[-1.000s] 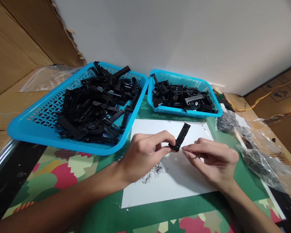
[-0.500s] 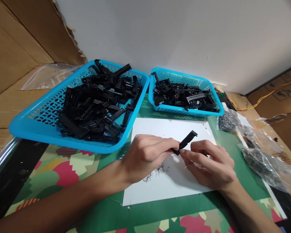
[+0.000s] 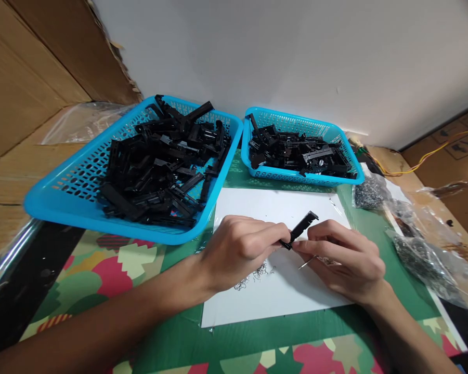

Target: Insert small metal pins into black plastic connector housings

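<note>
Fingers of my left hand (image 3: 244,249) pinch the lower end of a black plastic part (image 3: 303,225), which tilts up to the right over a white sheet (image 3: 253,205). My right hand (image 3: 341,257) is closed, its fingertips touching the same part near its lower end. A thin metal pin (image 3: 306,262) sticks out from beneath the right fingers, and some small metal pieces show within that hand. Small wire springs (image 3: 259,271) lie in a loose pile on the sheet, partly behind my left hand.
Two blue baskets, a large one (image 3: 41,200) at the left and a smaller one (image 3: 308,120) behind the sheet, hold many black parts. Clear bags of small metal pieces (image 3: 421,259) lie at the right. Cardboard (image 3: 23,67) stands at the left, and a yellow cable (image 3: 417,165) runs at the right.
The whole view has shifted slightly, so the baskets and sheet appear a little farther right. More of the metal pin shows under my right hand. Both hands keep nearly the same pose.
</note>
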The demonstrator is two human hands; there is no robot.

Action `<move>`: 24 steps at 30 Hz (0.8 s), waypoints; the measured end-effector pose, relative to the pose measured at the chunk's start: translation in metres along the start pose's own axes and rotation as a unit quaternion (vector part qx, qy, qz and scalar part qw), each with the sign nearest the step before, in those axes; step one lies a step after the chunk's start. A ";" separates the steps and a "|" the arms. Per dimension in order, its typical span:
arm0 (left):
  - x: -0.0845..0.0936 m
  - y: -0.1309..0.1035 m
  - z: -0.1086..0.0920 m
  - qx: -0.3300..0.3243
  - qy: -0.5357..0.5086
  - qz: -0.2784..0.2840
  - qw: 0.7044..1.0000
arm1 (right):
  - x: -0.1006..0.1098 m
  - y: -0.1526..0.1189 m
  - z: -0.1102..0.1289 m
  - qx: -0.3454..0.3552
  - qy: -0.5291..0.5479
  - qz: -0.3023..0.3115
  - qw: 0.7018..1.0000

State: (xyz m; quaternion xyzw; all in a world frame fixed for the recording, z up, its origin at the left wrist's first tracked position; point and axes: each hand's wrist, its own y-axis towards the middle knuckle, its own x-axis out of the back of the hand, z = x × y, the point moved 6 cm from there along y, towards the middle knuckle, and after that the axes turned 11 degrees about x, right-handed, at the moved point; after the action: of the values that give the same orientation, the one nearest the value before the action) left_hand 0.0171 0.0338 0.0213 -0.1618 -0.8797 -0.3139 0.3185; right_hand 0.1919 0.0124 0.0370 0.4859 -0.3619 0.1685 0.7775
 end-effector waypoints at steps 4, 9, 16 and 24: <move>-0.001 0.001 0.000 -0.004 0.022 -0.005 1.000 | 0.001 0.000 -0.003 -0.011 0.013 0.024 1.000; -0.001 0.003 0.001 0.012 0.021 -0.021 0.999 | 0.005 0.001 -0.009 -0.042 0.069 0.018 0.997; -0.005 0.005 0.003 0.051 0.068 0.022 0.996 | 0.005 0.002 -0.019 -0.076 0.027 -0.014 0.997; -0.004 0.014 0.007 0.089 0.058 0.041 0.993 | 0.004 0.002 -0.028 -0.149 0.054 -0.003 0.987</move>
State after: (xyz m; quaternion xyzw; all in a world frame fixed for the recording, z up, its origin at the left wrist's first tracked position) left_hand 0.0237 0.0480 0.0209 -0.1502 -0.8770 -0.2296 0.3945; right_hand 0.2047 0.0379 0.0336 0.3553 -0.3390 0.1367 0.8603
